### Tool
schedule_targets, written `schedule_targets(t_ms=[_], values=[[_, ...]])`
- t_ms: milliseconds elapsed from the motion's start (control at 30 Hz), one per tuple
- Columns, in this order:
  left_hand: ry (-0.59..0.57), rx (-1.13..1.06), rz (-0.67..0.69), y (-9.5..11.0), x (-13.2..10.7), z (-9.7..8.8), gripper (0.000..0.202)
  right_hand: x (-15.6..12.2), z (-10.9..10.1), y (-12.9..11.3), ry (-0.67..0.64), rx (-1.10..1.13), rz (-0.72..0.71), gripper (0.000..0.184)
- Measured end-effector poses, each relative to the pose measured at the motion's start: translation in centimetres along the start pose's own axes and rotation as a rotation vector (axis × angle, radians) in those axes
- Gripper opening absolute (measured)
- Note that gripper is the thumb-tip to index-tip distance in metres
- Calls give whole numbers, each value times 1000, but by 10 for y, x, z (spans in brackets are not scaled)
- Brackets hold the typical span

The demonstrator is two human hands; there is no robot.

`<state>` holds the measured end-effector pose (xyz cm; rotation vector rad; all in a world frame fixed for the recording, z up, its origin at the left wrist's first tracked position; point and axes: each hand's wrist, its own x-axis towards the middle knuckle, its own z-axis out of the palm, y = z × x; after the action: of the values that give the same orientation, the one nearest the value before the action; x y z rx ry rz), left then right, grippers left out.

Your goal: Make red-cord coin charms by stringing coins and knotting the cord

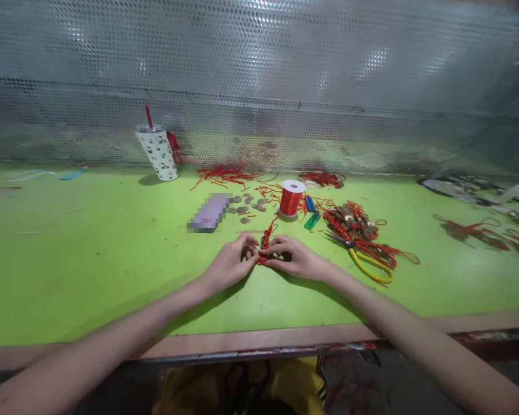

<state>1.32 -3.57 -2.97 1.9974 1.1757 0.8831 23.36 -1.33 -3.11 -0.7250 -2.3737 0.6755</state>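
Between my two hands is a knotted red cord with dark coins on it, lying just above the green tabletop. My left hand pinches its lower end between thumb and fingertips. From the other side, the thumb and fingers of my right hand close on the same cord. The fingertips cover part of the knotting. Behind the hands stands a spool of red cord, and loose coins lie to its left.
Yellow-handled scissors lie right of my hands beside a heap of coin strings. Green and blue lighters are near the spool. A blurred-out flat purple object, a tumbler with straw and red cord scraps are further left.
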Motion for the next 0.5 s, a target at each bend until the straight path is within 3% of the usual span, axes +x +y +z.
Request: schedule_targets(t_ms=[300, 500], values=[[12, 204, 166, 7, -3, -2, 6, -1, 2, 3, 15, 16, -8, 23], [-19, 108, 125, 2, 2, -1, 9, 1, 2, 1, 1, 5, -3, 21]])
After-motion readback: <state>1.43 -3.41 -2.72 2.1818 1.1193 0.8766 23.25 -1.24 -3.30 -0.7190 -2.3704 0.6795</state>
